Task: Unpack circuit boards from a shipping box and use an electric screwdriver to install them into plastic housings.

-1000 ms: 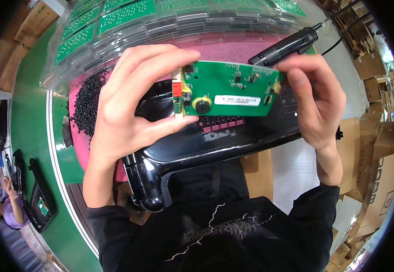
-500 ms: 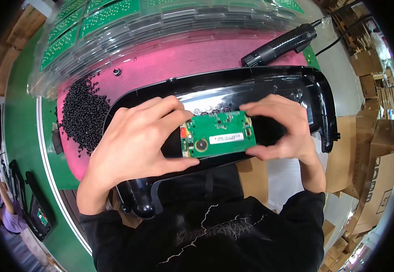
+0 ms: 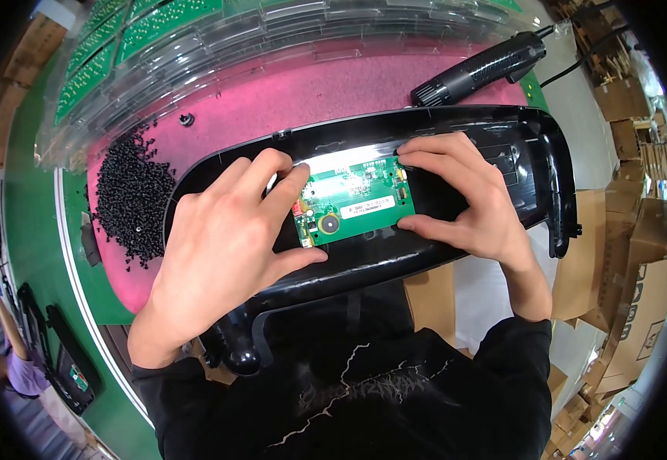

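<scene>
A green circuit board (image 3: 364,224) with a white label and a round buzzer-like part lies between my two hands, over the middle of a long black plastic housing (image 3: 333,270). My left hand (image 3: 230,230) grips its left end, the thumb at the lower corner and the fingers at the upper one. On the opposite end my right hand (image 3: 467,195) pinches it the same way by the corners. The board is slightly tilted. Whether it rests on the housing's inner face or is just above it, I cannot tell.
Left of the housing is a pile of small black screws (image 3: 130,195) on the pink mat (image 3: 287,88). A black electric screwdriver (image 3: 479,70) lies beyond the housing's far edge. Clear plastic trays (image 3: 195,57) holding green boards are stacked at the back. Another person's arm (image 3: 11,330) shows far left.
Both hands have carried the circuit board away from me and slightly left, down toward the housing's inner face. Their grip on its ends stays the same.
</scene>
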The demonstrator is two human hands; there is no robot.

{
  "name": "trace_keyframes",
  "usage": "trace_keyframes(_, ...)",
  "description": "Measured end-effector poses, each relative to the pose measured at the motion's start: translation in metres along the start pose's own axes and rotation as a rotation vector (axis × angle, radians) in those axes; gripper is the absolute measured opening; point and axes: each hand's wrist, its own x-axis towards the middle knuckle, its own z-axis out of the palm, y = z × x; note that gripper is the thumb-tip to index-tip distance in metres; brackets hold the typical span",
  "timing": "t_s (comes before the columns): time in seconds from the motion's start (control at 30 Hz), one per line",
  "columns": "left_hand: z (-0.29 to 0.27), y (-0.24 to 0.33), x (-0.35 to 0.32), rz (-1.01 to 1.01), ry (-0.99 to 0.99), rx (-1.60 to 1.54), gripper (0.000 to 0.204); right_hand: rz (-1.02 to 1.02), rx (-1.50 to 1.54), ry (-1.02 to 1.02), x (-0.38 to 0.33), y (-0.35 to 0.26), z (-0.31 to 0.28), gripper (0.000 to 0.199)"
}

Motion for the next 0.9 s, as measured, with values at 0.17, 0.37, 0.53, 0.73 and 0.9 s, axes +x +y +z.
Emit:
trace_keyframes(0.17,0.0,0.0,0.0,-0.003,-0.011,0.008,0.069,0.005,-0.009,0.005,-0.002,-0.001,0.001,0.053)
trace_keyframes(0.37,0.001,-0.005,-0.002,-0.017,0.003,-0.006,0.07,-0.001,-0.027,-0.005,0.002,-0.002,0.004,0.053)
trace_keyframes(0.53,-0.002,-0.011,-0.004,-0.021,-0.022,0.003,0.069,0.037,-0.01,-0.003,0.008,-0.006,0.006,0.051)
trace_keyframes(0.73,0.003,-0.016,-0.007,0.062,-0.016,0.068,0.064,0.057,-0.065,-0.015,0.006,-0.009,0.006,0.054)
trace_keyframes(0.9,0.001,-0.021,-0.015,0.063,0.042,-0.044,0.067,0.106,-0.16,-0.054,0.007,-0.02,0.005,0.072)
